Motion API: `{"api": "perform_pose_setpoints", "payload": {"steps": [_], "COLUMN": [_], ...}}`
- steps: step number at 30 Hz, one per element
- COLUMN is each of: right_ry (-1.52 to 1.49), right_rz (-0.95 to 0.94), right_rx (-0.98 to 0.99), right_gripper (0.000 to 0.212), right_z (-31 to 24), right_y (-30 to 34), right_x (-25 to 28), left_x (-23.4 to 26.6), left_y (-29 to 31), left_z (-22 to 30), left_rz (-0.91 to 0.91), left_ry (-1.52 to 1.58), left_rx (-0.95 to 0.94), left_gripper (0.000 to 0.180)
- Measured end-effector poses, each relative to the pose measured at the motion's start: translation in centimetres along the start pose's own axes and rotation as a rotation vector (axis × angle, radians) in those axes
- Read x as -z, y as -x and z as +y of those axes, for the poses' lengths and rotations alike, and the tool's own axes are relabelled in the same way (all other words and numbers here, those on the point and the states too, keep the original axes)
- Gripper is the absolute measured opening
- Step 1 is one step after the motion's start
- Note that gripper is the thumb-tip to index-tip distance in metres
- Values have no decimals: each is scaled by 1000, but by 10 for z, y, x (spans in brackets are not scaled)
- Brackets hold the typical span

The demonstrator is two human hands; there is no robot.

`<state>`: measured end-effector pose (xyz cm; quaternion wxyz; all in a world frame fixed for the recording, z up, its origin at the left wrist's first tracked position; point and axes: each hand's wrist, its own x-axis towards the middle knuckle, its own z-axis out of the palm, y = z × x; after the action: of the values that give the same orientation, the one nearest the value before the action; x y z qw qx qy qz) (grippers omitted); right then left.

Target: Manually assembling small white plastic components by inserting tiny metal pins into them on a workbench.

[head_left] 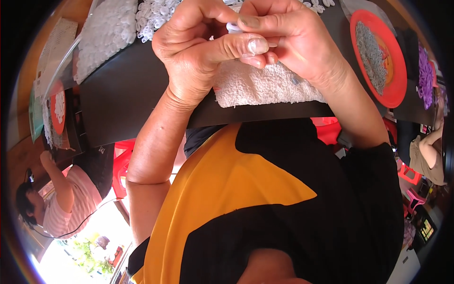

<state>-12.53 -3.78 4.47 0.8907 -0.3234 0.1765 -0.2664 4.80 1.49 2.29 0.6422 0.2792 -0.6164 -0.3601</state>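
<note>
My left hand and my right hand meet over the far side of the dark table, fingers closed together. A small white plastic piece shows between their fingertips, pinched from both sides. My fingers cover most of it, so its full shape is hidden. Below the hands lies a folded beige towel. Just beyond my left hand is a heap of loose white plastic pieces, ring-like in shape.
A clear bag of white pieces lies at the left. To the right stands a red plate of small grey metal parts. Purple items lie farther right. Another person sits at the left; a person's arm shows at the right.
</note>
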Motion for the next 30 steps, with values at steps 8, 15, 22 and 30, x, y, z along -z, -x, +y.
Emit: {"api": "perform_pose_setpoints", "payload": {"steps": [8, 15, 22, 30], "right_ry": [511, 651, 882, 919], "right_rz": [114, 281, 221, 205], "right_rx": [322, 458, 604, 543], "right_gripper": [17, 12, 6, 5], "right_z": [-6, -1, -1, 0], "right_y": [0, -1, -8, -9], "right_x": [-5, -9, -2, 4], "left_x": [-18, -17, -15, -16], "left_y": [-7, -4, -4, -7], "left_z": [12, 14, 14, 13], "left_rz": [146, 270, 239, 196], "left_ry": [182, -6, -136, -142], "left_rx": [229, 463, 429, 473], "left_gripper": [29, 11, 8, 10]}}
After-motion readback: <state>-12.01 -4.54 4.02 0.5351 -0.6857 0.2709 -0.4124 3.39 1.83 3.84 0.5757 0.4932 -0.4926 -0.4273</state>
